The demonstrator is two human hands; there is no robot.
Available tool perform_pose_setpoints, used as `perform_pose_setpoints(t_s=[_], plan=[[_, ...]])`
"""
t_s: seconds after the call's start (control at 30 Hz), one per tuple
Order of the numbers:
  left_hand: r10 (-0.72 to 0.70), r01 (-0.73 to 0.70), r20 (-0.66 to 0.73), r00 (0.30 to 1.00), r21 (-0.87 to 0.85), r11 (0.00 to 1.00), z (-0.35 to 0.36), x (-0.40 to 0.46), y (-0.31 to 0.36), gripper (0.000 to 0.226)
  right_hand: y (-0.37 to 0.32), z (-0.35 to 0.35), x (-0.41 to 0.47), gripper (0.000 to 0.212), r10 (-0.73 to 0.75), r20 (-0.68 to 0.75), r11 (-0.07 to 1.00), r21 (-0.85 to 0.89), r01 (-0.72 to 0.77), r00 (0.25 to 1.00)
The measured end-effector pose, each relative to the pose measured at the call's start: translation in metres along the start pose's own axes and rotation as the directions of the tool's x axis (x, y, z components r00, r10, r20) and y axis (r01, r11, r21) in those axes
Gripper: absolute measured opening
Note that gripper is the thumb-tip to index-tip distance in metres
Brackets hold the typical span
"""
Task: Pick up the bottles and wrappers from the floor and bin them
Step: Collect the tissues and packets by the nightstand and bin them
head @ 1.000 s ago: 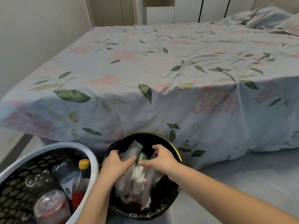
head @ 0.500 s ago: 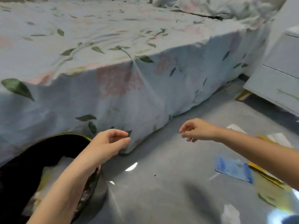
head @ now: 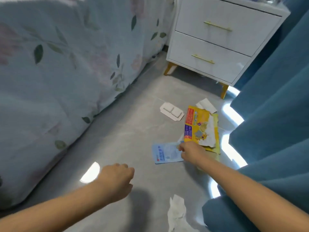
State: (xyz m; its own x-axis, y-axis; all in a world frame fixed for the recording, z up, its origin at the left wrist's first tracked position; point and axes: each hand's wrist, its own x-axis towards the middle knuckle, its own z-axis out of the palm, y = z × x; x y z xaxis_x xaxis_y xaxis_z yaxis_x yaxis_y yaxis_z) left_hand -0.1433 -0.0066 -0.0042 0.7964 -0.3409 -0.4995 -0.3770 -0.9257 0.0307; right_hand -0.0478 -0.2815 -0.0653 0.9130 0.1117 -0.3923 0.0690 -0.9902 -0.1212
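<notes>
Two hands work low over the floor (head: 127, 124): the right hand (head: 189, 150) curls onto the blue wrapper's (head: 164, 154) edge, while the left hand (head: 117, 178) hovers loosely curled, holding nothing. Pinching the corner firmly should lift it cleanly; the yellow wrapper (head: 199, 128) lies just beside.

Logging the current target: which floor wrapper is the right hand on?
The light blue wrapper; the right hand touches its edge, unlike the yellow wrapper beyond.
</notes>
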Motion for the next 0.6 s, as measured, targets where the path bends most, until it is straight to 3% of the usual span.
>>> perform_pose_setpoints(t_s=[0.13, 0.2, 0.27, 0.33, 0.47, 0.6], plan=[[0.31, -0.32, 0.082, 0.947, 0.172, 0.932, 0.012, 0.038, 0.038, 0.032, 0.014, 0.008, 0.037, 0.037, -0.147, -0.047, 0.987, -0.068, 0.143, 0.988], [0.529, -0.485, -0.104, 0.842, 0.281, 0.828, 0.038, 0.059, 0.066, 0.03, 0.015, 0.009, 0.049, 0.052, -0.192, -0.024, 0.981, -0.045, 0.191, 0.981], [0.571, -0.544, -0.027, 0.82, 0.27, 0.794, 0.066, 0.068, 0.095, 0.035, 0.015, 0.012, 0.058, 0.068, -0.208, 0.018, 0.977, -0.04, 0.208, 0.978], [0.602, -0.582, 0.007, 0.799, 0.266, 0.769, 0.102, 0.08, 0.117, 0.02, 0.014, 0.016, 0.064, 0.079, -0.223, 0.053, 0.972, -0.066, 0.226, 0.973], [0.705, -0.698, -0.124, 0.698, 0.097, 0.709, 0.144, 0.085, 0.125, 0.008, 0.008, 0.022, 0.07, 0.085, -0.209, 0.078, 0.968, -0.125, 0.217, 0.975], [0.695, -0.702, -0.217, 0.686, 0.055, 0.71, 0.142, 0.087, 0.109, 0.011, -0.003, 0.038, 0.069, 0.082, -0.153, 0.093, 0.98, -0.112, 0.163, 0.984]])
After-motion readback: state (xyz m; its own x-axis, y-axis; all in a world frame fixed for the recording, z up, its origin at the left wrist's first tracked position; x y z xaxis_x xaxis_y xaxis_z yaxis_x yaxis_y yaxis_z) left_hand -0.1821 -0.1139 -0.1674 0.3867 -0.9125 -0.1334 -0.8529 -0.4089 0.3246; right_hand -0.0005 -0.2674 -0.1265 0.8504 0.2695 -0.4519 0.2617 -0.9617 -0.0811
